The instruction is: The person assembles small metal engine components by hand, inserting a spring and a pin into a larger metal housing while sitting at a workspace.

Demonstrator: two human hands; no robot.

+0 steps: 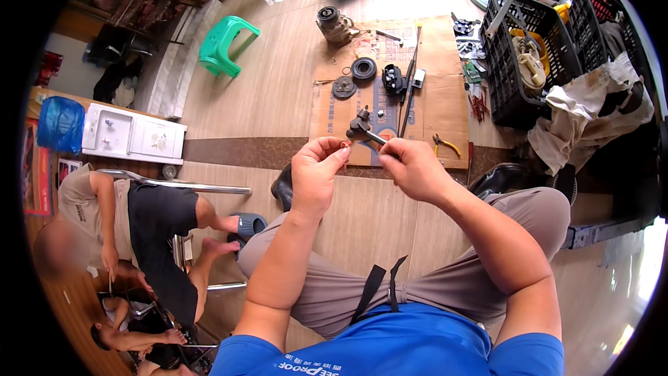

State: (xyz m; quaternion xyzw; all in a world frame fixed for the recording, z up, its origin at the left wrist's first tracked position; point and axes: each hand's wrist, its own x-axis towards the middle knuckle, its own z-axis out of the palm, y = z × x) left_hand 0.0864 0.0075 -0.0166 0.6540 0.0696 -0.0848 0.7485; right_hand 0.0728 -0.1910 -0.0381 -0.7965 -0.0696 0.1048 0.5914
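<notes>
My left hand (316, 168) is closed in a pinch on a small reddish-orange piece (345, 145), too small to name surely. My right hand (417, 168) grips the shaft of a dark hammer (360, 124), whose head reaches over the cardboard near my left fingertips. Under and beyond both hands lies a flattened cardboard sheet (442, 118). On it rest a black ring-shaped part (363, 68), a round grey disc (344, 88), a black housing (394, 80) and long dark rods (408, 101). Yellow-handled pliers (447, 145) lie to the right of my right hand.
A metal motor-like body (337, 26) stands at the cardboard's far left corner. Black crates (529, 56) of tools are at the right, a green stool (226, 45) at the far left. Another person (149, 216) sits left, beside a white cabinet (136, 132). My legs flank the work.
</notes>
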